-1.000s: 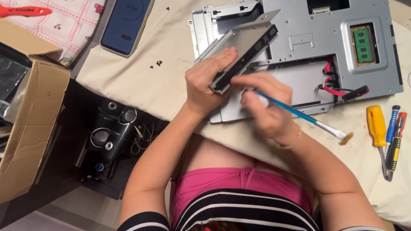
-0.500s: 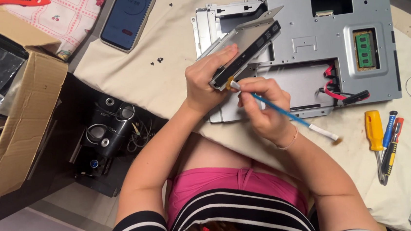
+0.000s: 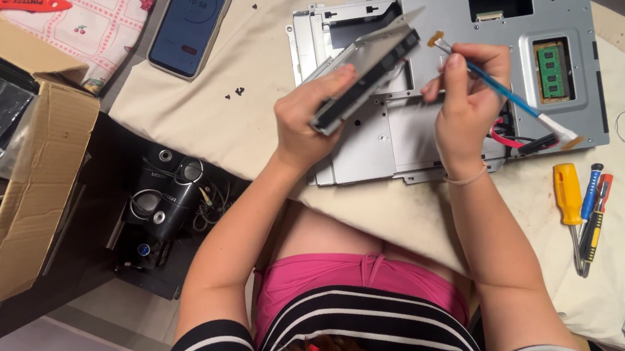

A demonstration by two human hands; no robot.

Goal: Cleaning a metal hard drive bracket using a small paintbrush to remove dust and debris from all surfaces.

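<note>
A slim optical drive (image 3: 364,71) is held tilted in the closed grip of the left hand (image 3: 307,120), above the left part of a grey metal computer chassis (image 3: 461,75) that lies on the cloth-covered tabletop (image 3: 249,121) near its far edge. A blue-handled brush (image 3: 503,90) is gripped pen-style by the right hand (image 3: 467,104), its bristle tip raised just beside the far end of the drive, not touching it as far as can be told. A green memory module (image 3: 551,71) is seated in an opening at the chassis's right side. A phone (image 3: 191,25) lies toward the tabletop's far left corner, with small loose screws (image 3: 234,94) on open cloth between it and the chassis. A yellow-handled screwdriver (image 3: 569,196) and slimmer screwdrivers (image 3: 594,209) lie near the right edge, well apart from the hands. An open cardboard box (image 3: 27,190) stands past the left edge. Compared with a second ago, the right hand has been moved from the drive's near edge up to its far end, and the brush tip has been lifted clear.
</note>
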